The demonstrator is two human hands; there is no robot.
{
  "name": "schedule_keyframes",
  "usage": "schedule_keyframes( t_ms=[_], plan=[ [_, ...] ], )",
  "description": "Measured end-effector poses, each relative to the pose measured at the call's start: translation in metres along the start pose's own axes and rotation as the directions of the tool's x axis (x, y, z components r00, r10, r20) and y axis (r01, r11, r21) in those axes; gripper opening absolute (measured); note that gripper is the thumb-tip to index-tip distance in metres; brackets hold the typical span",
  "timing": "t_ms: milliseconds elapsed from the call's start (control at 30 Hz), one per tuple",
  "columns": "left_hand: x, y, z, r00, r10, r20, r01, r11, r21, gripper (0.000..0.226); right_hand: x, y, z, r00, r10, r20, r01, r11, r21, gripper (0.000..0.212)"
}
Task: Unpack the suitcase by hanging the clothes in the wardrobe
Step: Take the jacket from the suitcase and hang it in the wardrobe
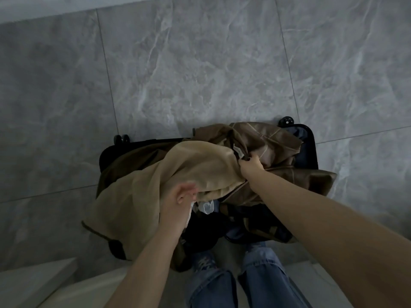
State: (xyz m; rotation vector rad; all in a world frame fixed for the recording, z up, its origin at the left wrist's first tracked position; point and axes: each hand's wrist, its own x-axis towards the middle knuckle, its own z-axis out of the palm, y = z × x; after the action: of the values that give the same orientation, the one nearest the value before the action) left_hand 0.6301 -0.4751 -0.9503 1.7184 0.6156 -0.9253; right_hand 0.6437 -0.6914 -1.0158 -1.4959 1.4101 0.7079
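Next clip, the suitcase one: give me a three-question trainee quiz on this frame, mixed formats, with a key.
1. True or false: the suitcase lies open on the tiled floor.
2. Which hand pinches the tan garment near the collar? A) left hand B) right hand
3. Fill in: the brown checked garment lies ____ the suitcase, beyond the tan one.

Key: 1 true; 2 B; 3 across.
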Motion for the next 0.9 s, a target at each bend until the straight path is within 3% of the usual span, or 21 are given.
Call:
schedule_keyframes(
  t_ms=[100, 200, 267, 400, 600, 900],
  plan=[
    [-0.006, 0.003, 0.000, 1.000, -0.023, -0.005, 0.023, 1.000, -0.018, 0.018, -0.012, 0.000, -0.002, 0.998, -0.055, 0.005, 0.056, 0.998, -0.008, 0.047],
    [-0.019, 0.013, -0.001, 0.999, -0.037, -0.003, 0.037, 0.999, -0.005, 0.015, -0.043, -0.003, -0.011, 0.989, -0.115, -0.089, 0.115, 0.993, -0.010, 0.042],
    [-0.030, 0.021, 0.000, 0.999, -0.034, -0.003, 0.034, 0.999, -0.013, 0.014, -0.069, -0.004, -0.016, 0.984, -0.139, -0.113, 0.147, 0.987, 0.066, 0.036],
    [-0.069, 0.053, -0.003, 0.998, -0.037, -0.049, 0.035, 0.998, -0.044, 0.018, -0.149, -0.012, -0.035, 0.985, -0.169, -0.021, 0.168, 0.946, 0.278, 0.028],
    [-0.142, 0.098, -0.007, 0.997, -0.022, -0.075, 0.019, 0.999, -0.037, 0.020, -0.260, -0.016, -0.077, 0.949, -0.309, 0.055, 0.290, 0.931, 0.224, 0.021],
    [-0.256, 0.139, -0.008, 0.995, -0.098, 0.009, 0.099, 0.989, -0.113, 0.019, -0.387, -0.021, -0.159, 0.876, -0.479, 0.064, 0.462, 0.869, 0.176, 0.015]
  ],
)
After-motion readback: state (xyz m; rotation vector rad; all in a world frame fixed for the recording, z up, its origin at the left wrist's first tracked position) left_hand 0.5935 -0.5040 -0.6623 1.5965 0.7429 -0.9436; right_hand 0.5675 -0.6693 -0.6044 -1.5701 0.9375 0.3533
